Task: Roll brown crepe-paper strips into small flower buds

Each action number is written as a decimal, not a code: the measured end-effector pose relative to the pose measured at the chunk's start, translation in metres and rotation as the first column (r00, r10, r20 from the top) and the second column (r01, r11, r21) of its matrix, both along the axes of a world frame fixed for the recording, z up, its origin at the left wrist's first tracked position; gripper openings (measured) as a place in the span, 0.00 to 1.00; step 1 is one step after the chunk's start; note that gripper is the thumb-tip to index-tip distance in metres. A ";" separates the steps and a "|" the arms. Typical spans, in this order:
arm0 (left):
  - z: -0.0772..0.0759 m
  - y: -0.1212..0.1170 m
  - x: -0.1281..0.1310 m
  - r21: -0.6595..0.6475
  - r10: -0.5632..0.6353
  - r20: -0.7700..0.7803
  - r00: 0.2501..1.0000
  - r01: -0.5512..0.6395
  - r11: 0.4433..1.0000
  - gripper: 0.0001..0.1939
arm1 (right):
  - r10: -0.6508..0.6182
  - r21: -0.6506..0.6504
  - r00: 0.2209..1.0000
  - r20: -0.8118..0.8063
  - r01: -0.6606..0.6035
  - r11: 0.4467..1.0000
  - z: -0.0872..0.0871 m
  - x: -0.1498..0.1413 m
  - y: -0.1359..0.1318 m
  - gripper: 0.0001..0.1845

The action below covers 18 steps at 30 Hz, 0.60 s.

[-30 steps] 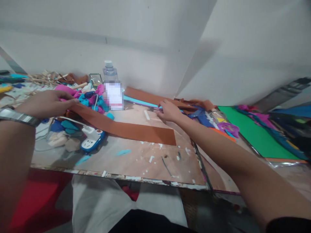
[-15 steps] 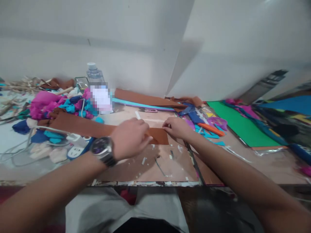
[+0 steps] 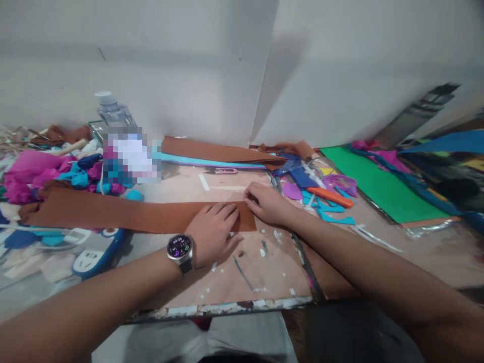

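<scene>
Table (image 3: 272, 277) bears a green sheet (image 3: 381, 186) at right and our brown strip (image 3: 147, 217) lengthwise. Our left hand (image 3: 212, 227), at the strip's left end a second ago, now lies flat near its right end, fingers released. Our right hand (image 3: 266, 201), then back by folded brown material (image 3: 212, 150), now rests at that right end, fingers curled; we cannot tell whether they grip it. The strip stops short of a dark seam (image 3: 304, 262), and we have scrap-dotted room between the strip and the table's chipped front edge. A power socket (image 3: 88, 259) crowds the strip's front edge at left; a pink tool (image 3: 226, 171) lies behind the strip.
</scene>
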<state>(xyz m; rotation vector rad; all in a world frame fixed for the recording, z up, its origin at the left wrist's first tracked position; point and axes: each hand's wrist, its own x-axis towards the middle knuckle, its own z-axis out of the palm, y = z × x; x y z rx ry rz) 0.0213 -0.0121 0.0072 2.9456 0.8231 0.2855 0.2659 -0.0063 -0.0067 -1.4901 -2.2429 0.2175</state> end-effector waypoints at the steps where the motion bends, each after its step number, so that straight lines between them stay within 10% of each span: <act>1: -0.001 0.000 0.000 0.001 0.000 0.002 1.000 0.000 1.000 0.29 | 0.010 0.007 1.000 -0.014 -0.010 1.000 0.000 0.001 0.000 0.04; 18: -0.002 -0.002 -0.005 -0.015 0.001 0.029 1.000 -0.001 1.000 0.31 | -0.037 -0.074 0.987 -0.158 0.026 0.997 -0.006 -0.001 -0.002 0.07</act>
